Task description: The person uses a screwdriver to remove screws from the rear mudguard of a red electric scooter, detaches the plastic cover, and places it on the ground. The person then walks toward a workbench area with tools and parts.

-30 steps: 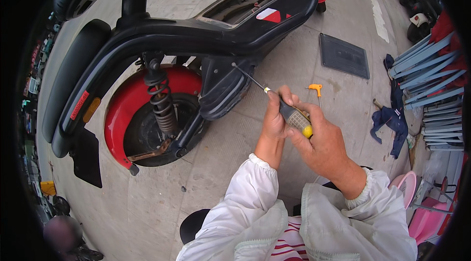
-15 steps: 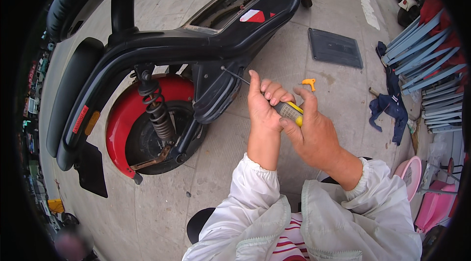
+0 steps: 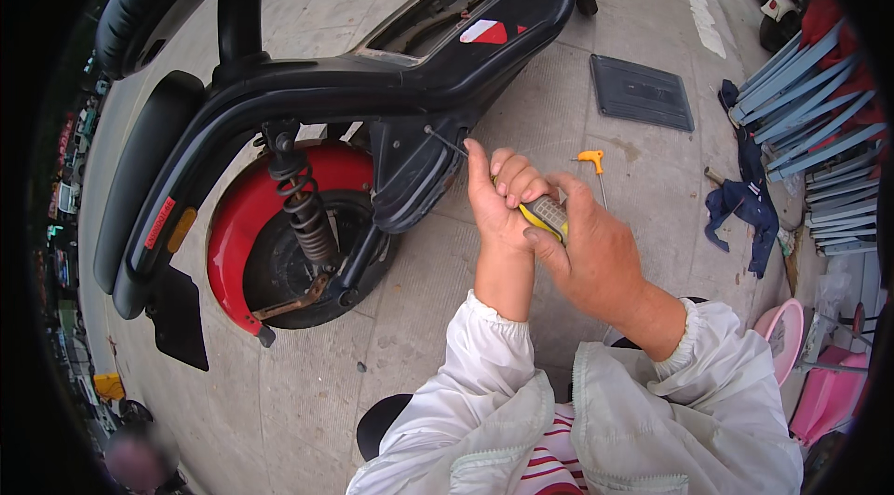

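Both my hands are closed on a screwdriver with a grey and yellow handle. My left hand wraps its front part, thumb pointing up along the shaft. My right hand grips the rear end of the handle between thumb and fingers. The thin shaft runs up and left, and its tip meets the black side cover of an electric scooter at a small fastener. Part of the shaft is hidden behind my left thumb.
A red rear fender and a coil shock absorber are left of my hands. On the paved ground lie an orange-handled hex key, a flat black panel and dark blue cloth. Folded chairs and a pink basin stand at right.
The screwdriver handle has turned, showing its yellow and grey sides differently, and my right fingers have shifted on it. The whole view has moved slightly.
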Available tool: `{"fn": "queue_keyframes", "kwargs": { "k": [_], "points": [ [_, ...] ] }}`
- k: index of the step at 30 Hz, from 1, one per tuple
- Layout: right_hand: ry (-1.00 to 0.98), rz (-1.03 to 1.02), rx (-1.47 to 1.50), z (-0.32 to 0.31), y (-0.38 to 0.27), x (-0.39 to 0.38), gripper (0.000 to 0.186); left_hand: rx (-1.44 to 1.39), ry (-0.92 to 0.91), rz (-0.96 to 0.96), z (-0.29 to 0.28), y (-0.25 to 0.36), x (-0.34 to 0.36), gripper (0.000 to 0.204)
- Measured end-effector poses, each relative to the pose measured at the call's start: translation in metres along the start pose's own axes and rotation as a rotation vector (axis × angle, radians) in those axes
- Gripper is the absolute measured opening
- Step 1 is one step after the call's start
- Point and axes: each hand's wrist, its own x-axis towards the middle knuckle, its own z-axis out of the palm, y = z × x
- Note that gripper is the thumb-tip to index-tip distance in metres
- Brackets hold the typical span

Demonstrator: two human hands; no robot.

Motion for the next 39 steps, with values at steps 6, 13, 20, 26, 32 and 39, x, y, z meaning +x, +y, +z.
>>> {"fn": "queue_keyframes", "kwargs": {
  "k": [6,13,20,26,32,39],
  "points": [
    [-0.063,0.137,-0.02,-0.002,-0.003,-0.001,0.058,-0.121,-0.026,0.014,-0.004,-0.007,0.002,0.048],
    [-0.012,0.022,-0.006,0.0,-0.007,0.002,0.056,0.114,0.096,0.007,0.004,0.005,-0.003,0.047],
    [-0.086,0.145,0.016,-0.002,-0.003,0.003,0.057,-0.085,-0.038,0.002,-0.003,-0.002,0.001,0.044],
    [-0.044,0.04,0.002,0.002,-0.001,0.003,0.056,0.202,0.374,0.104,0.016,-0.001,-0.001,0.043],
    [-0.08,0.09,0.039,-0.003,-0.004,0.001,0.055,-0.097,-0.286,0.02,-0.015,-0.002,0.006,0.049],
    [-0.063,0.12,-0.07,-0.002,0.005,0.003,0.055,0.369,0.645,0.228,0.033,-0.023,0.002,0.035]
  ]
}}
